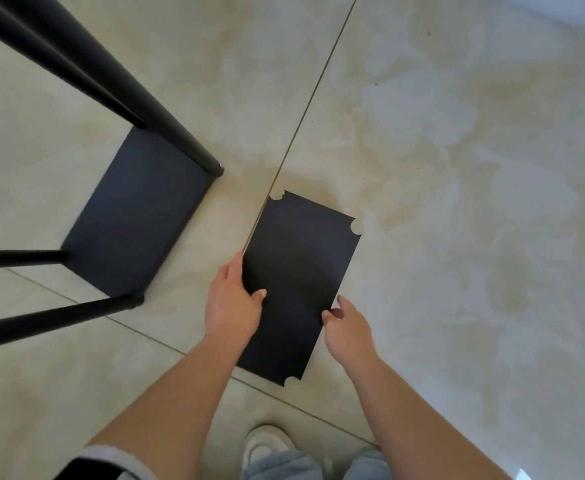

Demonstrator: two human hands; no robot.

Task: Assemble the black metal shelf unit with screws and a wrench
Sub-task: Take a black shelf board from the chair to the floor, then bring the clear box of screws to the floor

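Left hand [232, 306] and right hand [348, 327] each grip a long edge of loose black shelf panel [298, 278], frame centre. Shelf frame [135, 216] at left on tiled floor [457, 168].

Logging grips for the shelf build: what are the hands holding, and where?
Both hands, left and right, hold the loose black shelf panel by its two long edges.

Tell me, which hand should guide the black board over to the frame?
Probably the left hand. It grips the loose shelf panel on the edge facing the frame, which stands to the left. The right hand holds the far edge, so it can just steady it.
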